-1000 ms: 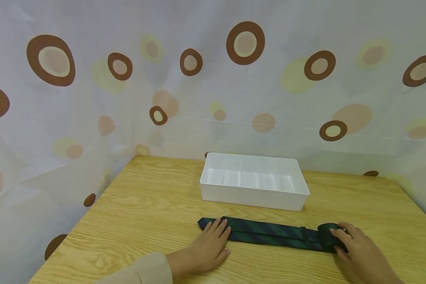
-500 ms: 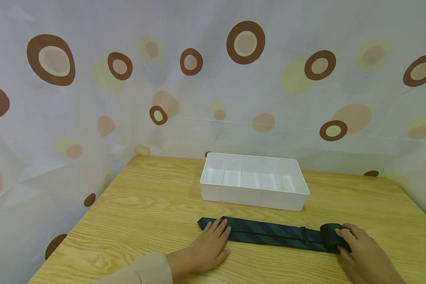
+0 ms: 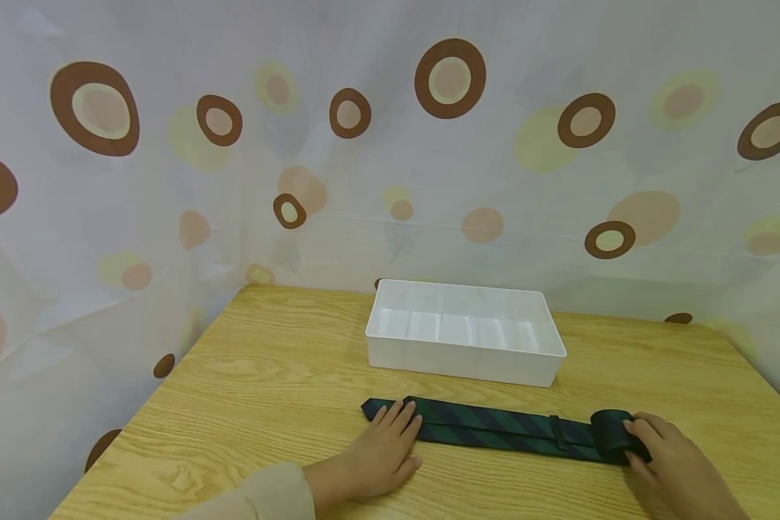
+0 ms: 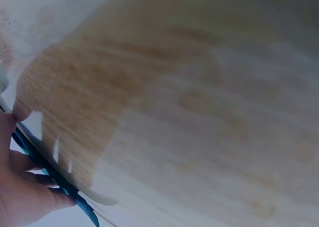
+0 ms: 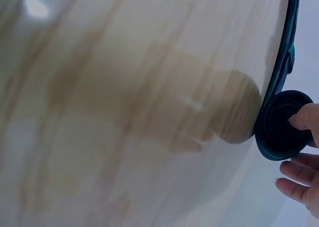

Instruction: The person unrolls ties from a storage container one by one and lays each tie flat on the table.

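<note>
A dark green and navy striped necktie (image 3: 487,425) lies lengthwise on the table, back side up, its keeper loop toward the right. Its right end is wound into a coil (image 3: 612,435). My left hand (image 3: 382,453) rests with straight fingers across the necktie near its pointed left ends; the left wrist view shows the fingers along its edge. My right hand (image 3: 672,462) holds the coil from the right side. In the right wrist view the thumb presses into the coil's spiral (image 5: 274,124), while the other fingers are partly out of frame.
Behind the necktie stands a white plastic box (image 3: 461,359) with dividers inside. The wooden table (image 3: 260,375) reaches back to a white curtain (image 3: 364,166) printed with brown, yellow and peach circles, which also hangs at the left side.
My right hand and the coil have shifted slightly to the right, so more flat necktie shows between keeper loop and coil. My left hand has stayed in place.
</note>
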`<state>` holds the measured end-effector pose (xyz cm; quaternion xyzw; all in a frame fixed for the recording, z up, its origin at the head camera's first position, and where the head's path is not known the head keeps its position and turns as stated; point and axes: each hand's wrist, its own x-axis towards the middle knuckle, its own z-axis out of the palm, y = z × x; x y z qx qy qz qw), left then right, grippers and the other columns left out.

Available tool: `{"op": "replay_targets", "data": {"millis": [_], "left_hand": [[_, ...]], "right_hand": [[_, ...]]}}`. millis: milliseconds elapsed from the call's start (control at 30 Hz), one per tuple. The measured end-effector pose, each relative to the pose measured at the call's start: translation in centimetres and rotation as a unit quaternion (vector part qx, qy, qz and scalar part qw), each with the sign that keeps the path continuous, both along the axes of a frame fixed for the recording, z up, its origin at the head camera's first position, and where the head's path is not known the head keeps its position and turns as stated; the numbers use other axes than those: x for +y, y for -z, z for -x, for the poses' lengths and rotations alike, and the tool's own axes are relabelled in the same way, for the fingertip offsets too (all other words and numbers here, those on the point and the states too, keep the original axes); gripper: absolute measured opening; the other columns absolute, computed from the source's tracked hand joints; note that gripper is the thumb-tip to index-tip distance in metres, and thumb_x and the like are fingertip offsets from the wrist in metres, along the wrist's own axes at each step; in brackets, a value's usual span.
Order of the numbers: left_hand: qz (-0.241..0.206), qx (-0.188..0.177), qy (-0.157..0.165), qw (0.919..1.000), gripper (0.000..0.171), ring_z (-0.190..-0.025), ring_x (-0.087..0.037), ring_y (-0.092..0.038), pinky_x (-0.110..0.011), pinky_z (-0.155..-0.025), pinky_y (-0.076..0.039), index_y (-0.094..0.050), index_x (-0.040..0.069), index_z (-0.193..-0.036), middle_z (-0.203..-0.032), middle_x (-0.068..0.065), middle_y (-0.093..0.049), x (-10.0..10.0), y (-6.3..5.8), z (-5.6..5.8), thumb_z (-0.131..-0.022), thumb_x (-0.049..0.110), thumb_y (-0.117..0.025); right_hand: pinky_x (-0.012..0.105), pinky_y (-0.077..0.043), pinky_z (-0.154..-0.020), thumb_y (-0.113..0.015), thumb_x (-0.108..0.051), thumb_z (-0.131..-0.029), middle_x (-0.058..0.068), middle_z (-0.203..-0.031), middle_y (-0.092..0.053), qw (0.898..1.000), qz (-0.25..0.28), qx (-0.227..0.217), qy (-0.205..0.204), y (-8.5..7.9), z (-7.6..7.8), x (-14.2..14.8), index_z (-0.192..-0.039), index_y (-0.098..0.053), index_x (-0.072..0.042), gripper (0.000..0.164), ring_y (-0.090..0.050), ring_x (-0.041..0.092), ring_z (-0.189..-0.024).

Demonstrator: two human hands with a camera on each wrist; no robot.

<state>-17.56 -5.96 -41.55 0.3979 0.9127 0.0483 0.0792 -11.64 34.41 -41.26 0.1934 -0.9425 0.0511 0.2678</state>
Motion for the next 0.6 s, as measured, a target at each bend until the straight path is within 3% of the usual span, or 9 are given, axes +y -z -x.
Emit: {"op": "replay_targets", "data": {"millis": [33,67,167,333,367,433,467,533,600], "left_hand": [[-0.001,0.0,0.001,1.0,0.057,-0.142,-0.031,-0.02,-0.047,-0.112,-0.026,-0.031,0.005,-0.145,-0.153,-0.015,-0.022,-0.02,0.0,0.01,-0.1,0.039,-0.034],[-0.001,0.001,0.001,1.0,0.057,-0.142,-0.031,-0.02,-0.047,-0.112,-0.026,-0.031,0.005,-0.145,-0.153,-0.015,-0.022,-0.03,0.01,0.02,-0.1,0.039,-0.034],[0.0,0.002,0.002,1.0,0.057,-0.142,-0.031,-0.02,-0.047,-0.112,-0.026,-0.031,0.005,-0.145,-0.153,-0.015,-0.022,-0.06,-0.04,0.0,-0.1,0.039,-0.034],[0.005,-0.005,-0.003,1.0,0.057,-0.143,-0.03,-0.019,-0.046,-0.112,-0.025,-0.03,0.006,-0.145,-0.154,-0.013,-0.021,-0.02,-0.18,-0.06,-0.1,0.04,-0.033],[0.005,-0.006,-0.003,1.0,0.057,-0.143,-0.029,-0.018,-0.046,-0.112,-0.025,-0.03,0.006,-0.145,-0.154,-0.013,-0.021,-0.01,-0.21,-0.06,-0.1,0.04,-0.033],[0.007,-0.007,-0.004,0.9999,0.057,-0.143,-0.029,-0.018,-0.046,-0.113,-0.024,-0.029,0.007,-0.146,-0.154,-0.013,-0.02,0.0,-0.26,-0.1,-0.1,0.041,-0.033],[0.007,-0.007,-0.004,0.9999,0.058,-0.143,-0.029,-0.018,-0.045,-0.113,-0.024,-0.029,0.007,-0.146,-0.154,-0.013,-0.02,0.0,-0.29,-0.12,-0.1,0.041,-0.033],[0.008,-0.008,-0.005,0.9999,0.058,-0.143,-0.029,-0.018,-0.045,-0.113,-0.024,-0.029,0.007,-0.146,-0.154,-0.012,-0.02,0.0,-0.27,-0.12,-0.1,0.041,-0.033],[0.006,-0.008,-0.004,0.9999,0.057,-0.143,-0.029,-0.018,-0.046,-0.113,-0.025,-0.029,0.006,-0.145,-0.154,-0.013,-0.02,-0.03,-0.27,-0.1,-0.1,0.041,-0.034]], "right_hand": [[0.044,-0.051,-0.06,-0.028,-0.061,-0.088,0.018,-0.09,-0.061,1.0,0.001,0.002,0.0,0.03,0.0,0.05,-0.091,-0.062,0.0,0.071,-0.061,0.031,-0.076],[0.044,-0.051,-0.06,-0.017,-0.064,-0.085,0.018,-0.089,-0.061,1.0,0.001,0.003,0.0,0.05,0.05,0.11,-0.091,-0.062,0.0,0.079,-0.061,0.031,-0.076],[0.044,-0.051,-0.06,-0.026,-0.062,-0.087,0.018,-0.089,-0.061,1.0,0.003,-0.001,0.004,0.11,-0.01,0.27,-0.091,-0.062,0.001,0.072,-0.061,0.031,-0.075],[0.045,-0.051,-0.06,-0.016,-0.064,-0.086,0.02,-0.089,-0.061,1.0,0.001,0.001,0.013,0.26,-0.08,0.37,-0.09,-0.062,0.003,0.081,-0.06,0.033,-0.076],[0.045,-0.052,-0.061,-0.007,-0.065,-0.083,0.02,-0.09,-0.061,1.0,0.0,-0.001,0.017,0.26,-0.11,0.35,-0.091,-0.062,0.003,0.088,-0.061,0.033,-0.077],[0.045,-0.052,-0.061,-0.006,-0.065,-0.082,0.02,-0.091,-0.06,1.0,-0.001,-0.006,0.023,0.29,-0.19,0.4,-0.091,-0.062,0.003,0.089,-0.061,0.033,-0.077],[0.046,-0.052,-0.062,-0.014,-0.065,-0.084,0.02,-0.091,-0.06,1.0,-0.003,-0.014,0.028,0.29,-0.26,0.46,-0.091,-0.062,0.003,0.083,-0.061,0.034,-0.078],[0.046,-0.052,-0.062,-0.016,-0.065,-0.084,0.021,-0.092,-0.06,0.999,-0.003,-0.02,0.03,0.25,-0.3,0.59,-0.092,-0.061,0.003,0.082,-0.06,0.034,-0.078],[0.045,-0.051,-0.061,-0.013,-0.064,-0.085,0.021,-0.09,-0.06,1.0,-0.004,-0.013,0.028,0.23,-0.21,0.63,-0.091,-0.061,0.003,0.083,-0.06,0.034,-0.076]]}}
